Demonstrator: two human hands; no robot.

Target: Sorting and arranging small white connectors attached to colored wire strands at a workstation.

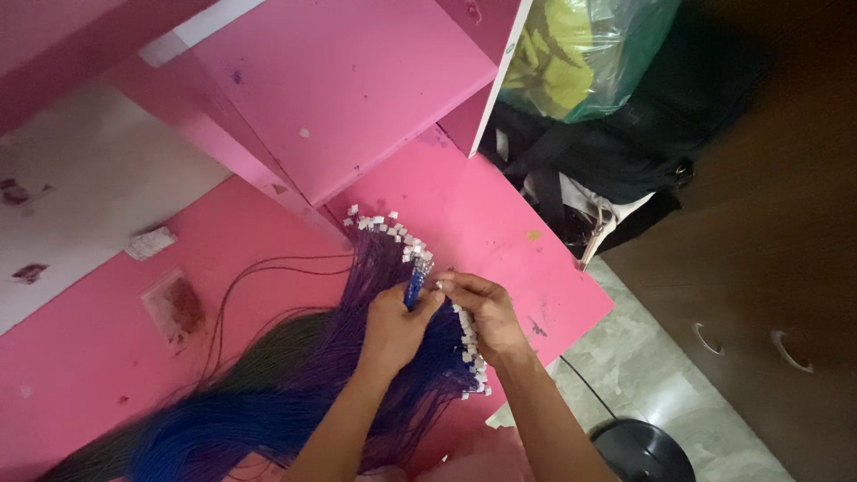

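- Many thin strands (295, 375), purple shading to blue and green, lie fanned across the pink surface (80, 357) from its near left corner toward the middle; a few loose loops curl away on the left side, and a tug on the bunch could snarl them.
- Each strand ends in a small white tag (379, 221); the row of tags curves from the middle of the surface down toward its near right edge. The lower ones lie close to that edge, so a sweep of a forearm might push them over it.
- The left hand (393, 326) is curled closed around a small blue bundle (413, 287) of strand ends, held upright above the fan. If this grip slackens, the gathered ends would likely drop back and mix with the unsorted ones.
- The right hand (486, 312) touches the left, its fingertips pinched at the tags by the top of the bundle; exactly what they hold is too small to tell. A pull at a slant could drag neighbouring strands along.
- Past the right edge, a dark round bin (643, 451) stands on the tiled floor (678, 393) below, where fallen tags could land.
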